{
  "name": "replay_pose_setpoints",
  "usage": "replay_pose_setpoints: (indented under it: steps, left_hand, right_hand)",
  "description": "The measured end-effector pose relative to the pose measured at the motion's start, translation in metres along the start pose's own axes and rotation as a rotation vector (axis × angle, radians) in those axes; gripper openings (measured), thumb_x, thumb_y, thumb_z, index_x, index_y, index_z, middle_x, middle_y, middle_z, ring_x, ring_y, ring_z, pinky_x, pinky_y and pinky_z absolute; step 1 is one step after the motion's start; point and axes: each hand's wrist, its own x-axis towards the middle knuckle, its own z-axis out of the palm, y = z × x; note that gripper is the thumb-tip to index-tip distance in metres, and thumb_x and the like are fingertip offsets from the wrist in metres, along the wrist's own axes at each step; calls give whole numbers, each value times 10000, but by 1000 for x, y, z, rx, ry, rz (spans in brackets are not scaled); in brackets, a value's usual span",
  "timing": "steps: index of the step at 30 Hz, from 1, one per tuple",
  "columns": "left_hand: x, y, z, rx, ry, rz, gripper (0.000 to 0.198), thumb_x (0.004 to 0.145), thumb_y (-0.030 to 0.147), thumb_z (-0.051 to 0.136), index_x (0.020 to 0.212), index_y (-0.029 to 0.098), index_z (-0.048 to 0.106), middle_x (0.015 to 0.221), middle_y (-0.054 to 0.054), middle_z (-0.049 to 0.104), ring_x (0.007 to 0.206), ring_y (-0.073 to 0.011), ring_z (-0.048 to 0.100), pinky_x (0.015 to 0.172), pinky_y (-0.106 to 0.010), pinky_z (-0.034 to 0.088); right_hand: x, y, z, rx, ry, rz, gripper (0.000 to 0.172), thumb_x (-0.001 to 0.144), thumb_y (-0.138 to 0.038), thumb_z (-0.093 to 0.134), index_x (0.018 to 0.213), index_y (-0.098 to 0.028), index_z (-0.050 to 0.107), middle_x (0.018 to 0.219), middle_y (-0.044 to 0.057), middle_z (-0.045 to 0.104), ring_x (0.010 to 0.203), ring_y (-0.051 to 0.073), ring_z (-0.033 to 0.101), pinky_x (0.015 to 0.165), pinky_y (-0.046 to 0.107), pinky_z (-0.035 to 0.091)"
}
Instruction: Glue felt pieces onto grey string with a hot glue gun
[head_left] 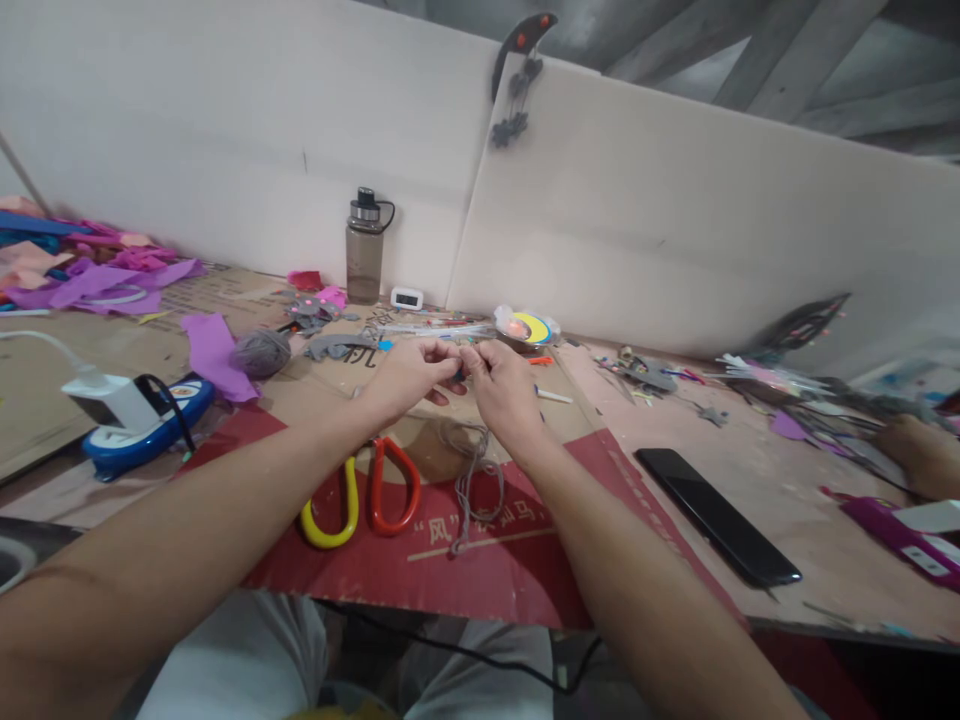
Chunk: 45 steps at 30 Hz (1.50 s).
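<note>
My left hand (pixel 411 382) and my right hand (pixel 504 392) meet over the cardboard, fingertips pinched together. Between them shows a tiny dark spot, too small to name. Loose grey yarn (pixel 480 480) lies in loops below my hands; whether its end runs up into my fingers is hidden. Closest to my left forearm are scissors with one yellow and one red handle (pixel 396 487), their blades out of sight. The red-printed cardboard (pixel 480 575) lies under all of this.
A ball of grey yarn (pixel 261 353), purple felt (pixel 217 355) and a blue power strip (pixel 154 425) are left. Behind stand a water bottle (pixel 364 250) and small clock (pixel 406 298). A black phone (pixel 716 515) lies right. Another person's hand (pixel 926 455) is at far right.
</note>
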Motion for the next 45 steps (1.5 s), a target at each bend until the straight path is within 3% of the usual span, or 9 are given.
replay_pose_setpoints:
  steps: [7, 12, 17, 24, 30, 38, 42, 45]
  left_hand:
    - [3, 0, -2, -60, 101, -45, 88, 726, 202, 584, 771, 128, 603, 732, -43, 640, 603, -123, 635, 491, -204, 476]
    - [3, 2, -2, -82, 145, -43, 63, 727, 190, 592, 737, 129, 582, 688, -32, 621, 603, -118, 627, 510, -203, 471]
    - [3, 1, 0, -107, 136, -30, 55, 726, 169, 592, 708, 128, 562, 648, -19, 601, 558, -107, 604, 495, -211, 471]
    - [10, -8, -2, -353, 4, -31, 119, 699, 182, 670, 766, 101, 613, 744, -43, 638, 637, -117, 634, 553, -214, 493]
    - [14, -12, -5, -413, 44, -47, 130, 676, 157, 698, 771, 95, 635, 750, -51, 654, 626, -105, 629, 612, -236, 515]
    - [12, -11, -9, -351, 123, -30, 149, 667, 194, 706, 772, 122, 630, 747, -28, 641, 622, -102, 610, 522, -208, 497]
    - [14, -10, -12, -389, 175, -11, 129, 703, 188, 675, 808, 142, 614, 800, -40, 660, 705, -126, 646, 467, -164, 450]
    - [16, -10, -12, -484, 169, -1, 107, 728, 159, 649, 814, 139, 589, 790, -46, 661, 716, -136, 659, 500, -177, 482]
  right_hand:
    - [0, -4, 0, 33, -33, -3, 319, 899, -342, 378, 651, -179, 496, 672, 15, 535, 658, 136, 470, 622, 260, 311]
    - [-4, -7, 3, 173, 3, 58, 92, 843, -269, 465, 836, -183, 497, 663, -19, 523, 597, 112, 460, 585, 237, 327]
    - [-5, -8, 5, 237, -7, 98, 78, 813, -242, 488, 815, -182, 538, 641, -21, 538, 577, 107, 468, 581, 237, 347]
    - [-3, 2, 5, 236, 65, 148, 117, 809, -269, 498, 763, -178, 556, 657, -2, 556, 597, 115, 480, 593, 247, 369]
    - [-4, 1, 5, 186, 99, 86, 85, 810, -257, 499, 790, -185, 540, 706, 9, 567, 640, 124, 493, 635, 261, 375]
    - [-6, 1, 8, 124, 17, 3, 92, 817, -237, 467, 770, -186, 526, 733, 15, 570, 661, 131, 487, 638, 258, 366]
    - [-6, 1, 10, 159, -89, 44, 135, 826, -252, 462, 784, -181, 569, 726, 14, 598, 651, 133, 511, 640, 259, 373]
    - [-6, 6, 13, 178, -144, 87, 178, 839, -270, 447, 835, -181, 602, 714, 10, 613, 644, 133, 526, 639, 257, 374]
